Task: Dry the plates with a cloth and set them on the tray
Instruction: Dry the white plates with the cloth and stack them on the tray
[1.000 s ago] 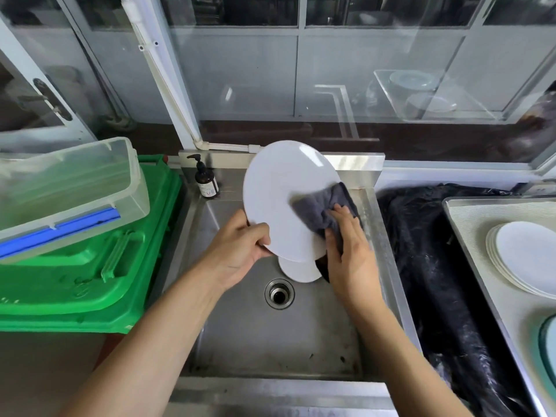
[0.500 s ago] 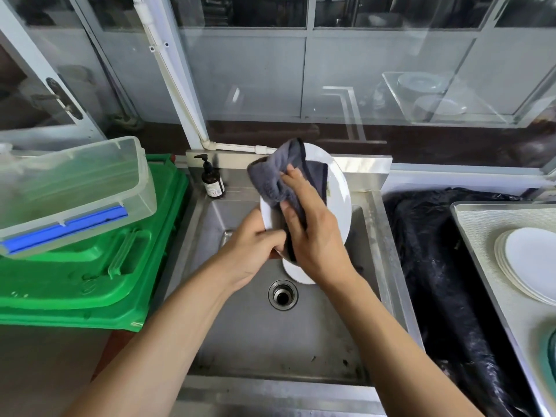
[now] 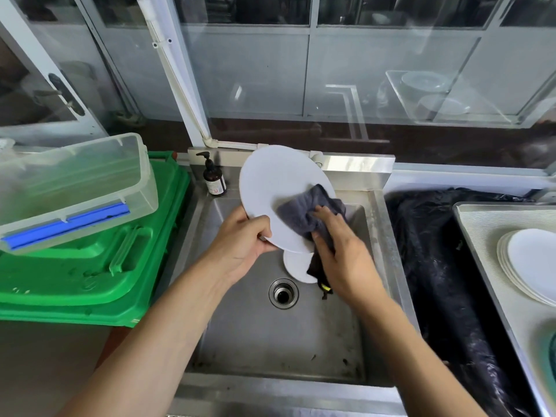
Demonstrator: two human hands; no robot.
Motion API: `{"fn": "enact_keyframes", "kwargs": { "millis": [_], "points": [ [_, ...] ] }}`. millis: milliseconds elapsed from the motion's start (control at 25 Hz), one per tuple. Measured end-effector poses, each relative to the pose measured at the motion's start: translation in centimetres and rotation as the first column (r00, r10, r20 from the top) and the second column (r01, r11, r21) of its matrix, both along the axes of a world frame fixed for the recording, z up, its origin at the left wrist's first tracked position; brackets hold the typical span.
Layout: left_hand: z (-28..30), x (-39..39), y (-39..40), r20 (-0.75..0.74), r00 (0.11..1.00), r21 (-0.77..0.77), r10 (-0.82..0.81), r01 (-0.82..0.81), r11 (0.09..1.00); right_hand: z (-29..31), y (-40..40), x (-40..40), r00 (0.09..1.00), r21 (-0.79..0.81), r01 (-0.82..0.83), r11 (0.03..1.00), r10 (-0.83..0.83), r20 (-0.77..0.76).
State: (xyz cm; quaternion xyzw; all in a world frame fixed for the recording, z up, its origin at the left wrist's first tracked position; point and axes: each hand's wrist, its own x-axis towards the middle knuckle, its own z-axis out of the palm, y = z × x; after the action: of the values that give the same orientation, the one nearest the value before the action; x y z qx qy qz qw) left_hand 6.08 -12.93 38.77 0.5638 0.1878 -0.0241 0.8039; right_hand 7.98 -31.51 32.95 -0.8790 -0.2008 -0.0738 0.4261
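Note:
Above the steel sink (image 3: 301, 341) I hold a white plate (image 3: 273, 188) tilted up on its edge. My left hand (image 3: 240, 245) grips its lower left rim. My right hand (image 3: 343, 251) presses a dark grey cloth (image 3: 304, 215) against the plate's lower right face, fingers curled into the cloth, whose tail hangs down beside the wrist. Another white plate (image 3: 296, 267) lies in the sink below, mostly hidden. At the far right a stack of white plates (image 3: 529, 260) rests on the steel tray (image 3: 481, 224).
A soap pump bottle (image 3: 214, 179) stands at the sink's back left corner. Green crates (image 3: 90, 266) with a clear plastic box (image 3: 75, 188) on top sit to the left. A black plastic bag (image 3: 445, 266) fills the gap between sink and tray. The drain (image 3: 282, 293) is open.
The cloth and my right hand swept from the plate's top left down to its lower right. The plate's face now shows more fully; my left hand kept its grip.

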Motion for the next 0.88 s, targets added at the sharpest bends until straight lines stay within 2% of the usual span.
{"fn": "enact_keyframes", "kwargs": {
  "millis": [240, 360, 480, 600, 720, 800, 880],
  "points": [
    [-0.2, 0.2, -0.7, -0.056, 0.998, -0.050, -0.002, 0.000, 0.999, -1.1, 0.5, -2.1, 0.957, -0.007, -0.106, 0.994, 0.104, 0.271],
    [0.1, 0.4, -1.3, -0.050, 0.999, -0.053, -0.020, 0.018, 0.998, -1.7, -0.1, -1.2, 0.923, -0.077, -0.005, 0.997, 0.035, 0.383],
    [0.9, 0.7, -1.2, -0.012, 0.999, -0.046, -0.047, 0.047, 0.998, -1.9, -0.4, -0.7, 0.910, -0.042, 0.050, 0.998, -0.028, 0.414],
    [1.3, 1.1, -0.3, -0.033, 0.997, 0.011, -0.066, 0.067, 0.998, -0.9, -0.5, -0.3, 0.916, -0.060, 0.023, 0.998, 0.003, 0.402],
    [1.2, 1.1, 0.5, -0.025, 0.988, 0.010, -0.154, 0.155, 0.988, 0.3, -0.2, -0.3, 0.966, 0.031, 0.051, 0.998, -0.057, 0.254],
    [1.0, 1.2, 1.2, -0.046, 0.975, 0.011, -0.216, 0.217, 0.976, 0.8, -0.2, -0.6, 0.993, 0.268, 0.112, 0.957, -0.114, -0.011],
    [0.0, 1.6, 1.8, -0.073, 0.983, 0.137, -0.170, 0.178, 0.974, 1.2, -0.6, -0.8, 0.960, 0.499, 0.195, 0.844, -0.061, -0.272]
  ]
}}
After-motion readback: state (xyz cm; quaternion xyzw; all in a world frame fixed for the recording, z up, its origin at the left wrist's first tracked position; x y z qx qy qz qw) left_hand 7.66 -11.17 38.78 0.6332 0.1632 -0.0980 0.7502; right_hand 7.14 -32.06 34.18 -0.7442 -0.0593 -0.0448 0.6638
